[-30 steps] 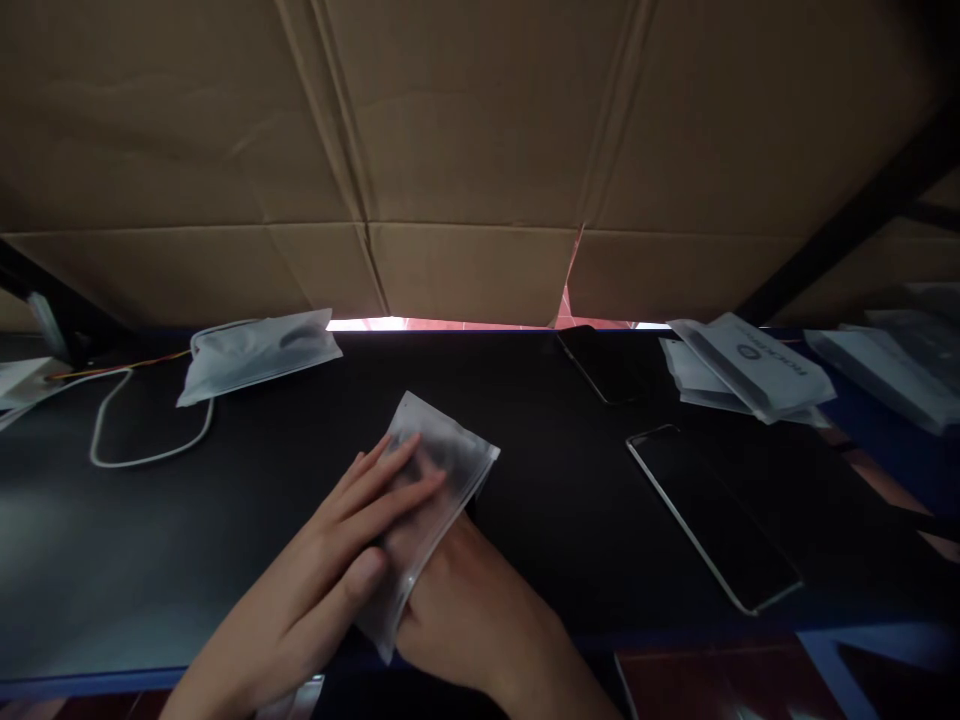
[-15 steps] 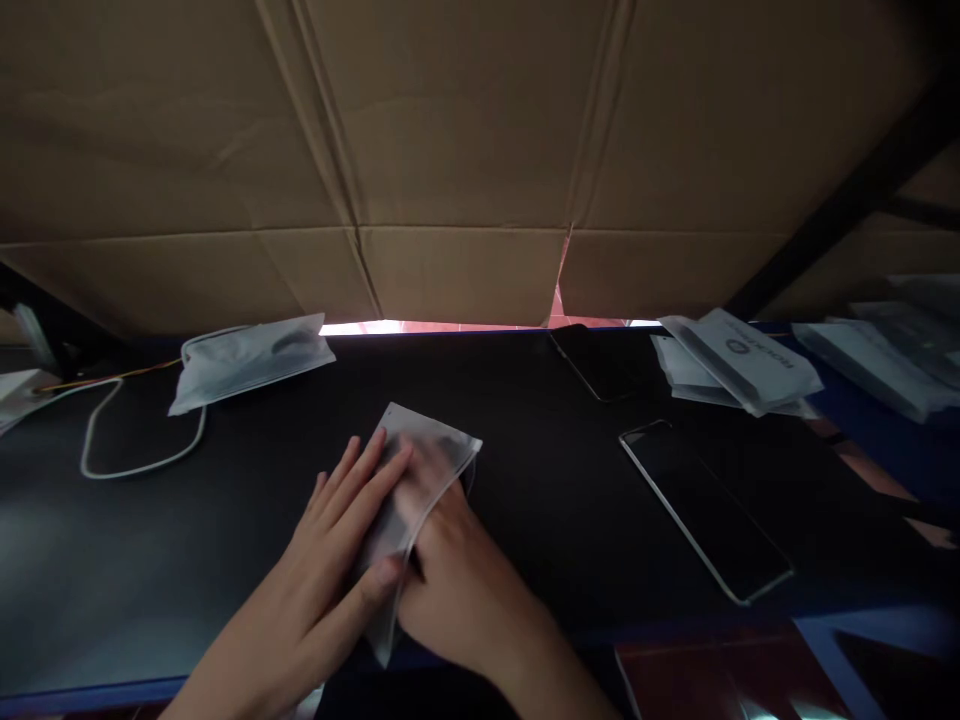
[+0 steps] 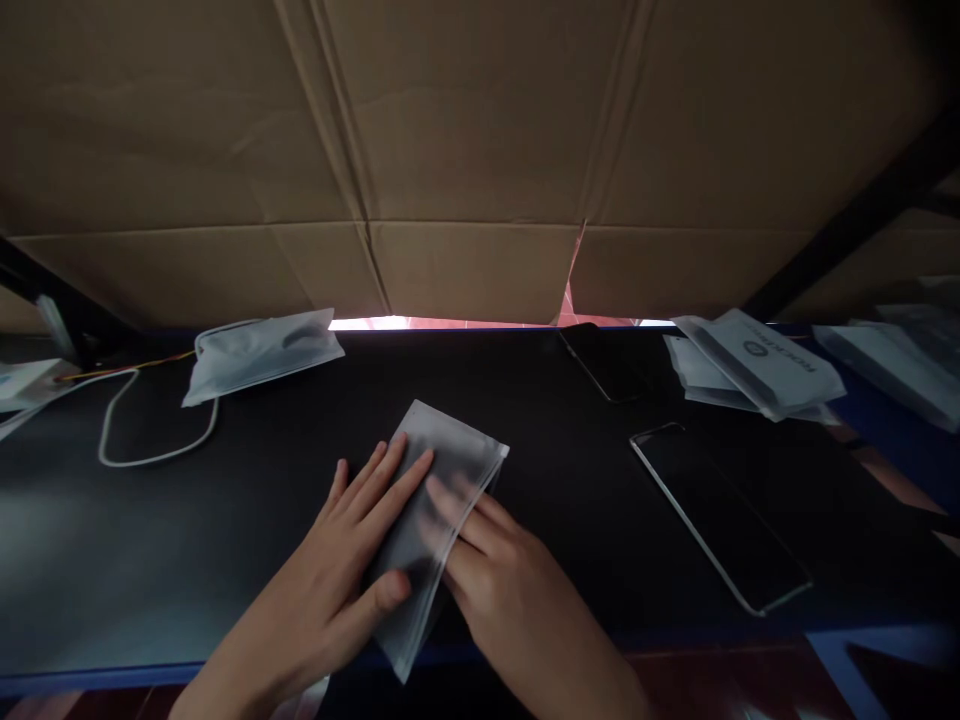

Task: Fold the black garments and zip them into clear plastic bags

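Observation:
A frosted translucent pouch (image 3: 457, 447) with a zip edge on its right side lies slanted on the black mat. My left hand (image 3: 349, 550) rests on its left part, fingers spread and palm down. My right hand (image 3: 495, 570) is at the zip side, its fingertips inside the pouch and showing blurred through the film; the fingers are extended and somewhat apart. No object can be made out between them.
A phone (image 3: 720, 520) lies to the right, a second dark phone (image 3: 604, 362) behind it. Printed pouches (image 3: 772, 365) are piled at the back right. Another filled pouch (image 3: 266, 355) and a white cable (image 3: 150, 461) are at the left. Cardboard (image 3: 465, 120) stands behind the mat.
My right hand has drawn partly out of the pouch, toward the right, so fewer of its fingers are inside. My left hand stays on the pouch. The view has shifted slightly.

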The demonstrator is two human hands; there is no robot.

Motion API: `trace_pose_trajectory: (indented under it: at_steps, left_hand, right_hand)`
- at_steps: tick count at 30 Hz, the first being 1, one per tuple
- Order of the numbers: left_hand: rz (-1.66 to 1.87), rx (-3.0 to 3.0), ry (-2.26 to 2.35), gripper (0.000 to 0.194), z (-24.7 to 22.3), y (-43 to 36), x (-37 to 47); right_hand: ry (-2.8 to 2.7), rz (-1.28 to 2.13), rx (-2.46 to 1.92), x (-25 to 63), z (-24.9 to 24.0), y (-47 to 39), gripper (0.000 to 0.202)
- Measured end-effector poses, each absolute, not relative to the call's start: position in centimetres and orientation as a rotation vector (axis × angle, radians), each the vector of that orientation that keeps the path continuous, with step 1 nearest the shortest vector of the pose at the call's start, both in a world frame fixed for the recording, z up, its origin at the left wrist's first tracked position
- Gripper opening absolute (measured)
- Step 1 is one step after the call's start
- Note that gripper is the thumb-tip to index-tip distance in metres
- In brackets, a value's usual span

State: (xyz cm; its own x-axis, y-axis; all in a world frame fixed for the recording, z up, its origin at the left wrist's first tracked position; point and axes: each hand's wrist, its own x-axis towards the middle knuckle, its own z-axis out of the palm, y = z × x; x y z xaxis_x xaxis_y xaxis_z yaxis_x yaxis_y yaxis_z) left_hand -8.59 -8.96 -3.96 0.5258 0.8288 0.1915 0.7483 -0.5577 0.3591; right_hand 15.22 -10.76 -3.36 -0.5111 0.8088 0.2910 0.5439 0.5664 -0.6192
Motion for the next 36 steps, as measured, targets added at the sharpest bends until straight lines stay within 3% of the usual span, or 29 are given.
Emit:
trace_pose_trajectory:
  at_steps: [6, 12, 19, 27, 30, 36]
  left_hand:
    - [0.505, 2.554, 1.403, 0.073, -3.7, -9.4, -7.7]
    - [0.472, 2.477, 1.569, 0.057, -2.5, -9.0, -8.8]
    - [0.348, 2.474, 1.484, 0.06, -0.6, -3.9, -6.4]
    - [0.271, 2.494, 1.295, 0.032, 0.3, 0.5, -0.9]
    - [0.327, 2.446, 1.271, 0.029, 0.6, -0.3, -0.4]
    - [0.485, 2.298, 1.312, 0.033, 1.3, -2.3, 0.6]
  right_hand:
    - [-1.855, 0.715, -1.168, 11.5, -3.7, -10.5, 0.062]
    - [-2.09, 1.026, -0.944, 15.3, -2.6, -10.5, 0.082]
    - [-1.761, 0.976, -1.435, 20.1, -2.8, -10.5, 0.032]
    - [-1.763, 0.955, -1.498, 19.2, -2.7, -9.6, 0.029]
    - [-1.568, 1.01, -1.528, 19.4, -2.7, -8.9, 0.023]
    - [-1.454, 1.065, -1.471, 19.2, -2.2, -7.1, 0.032]
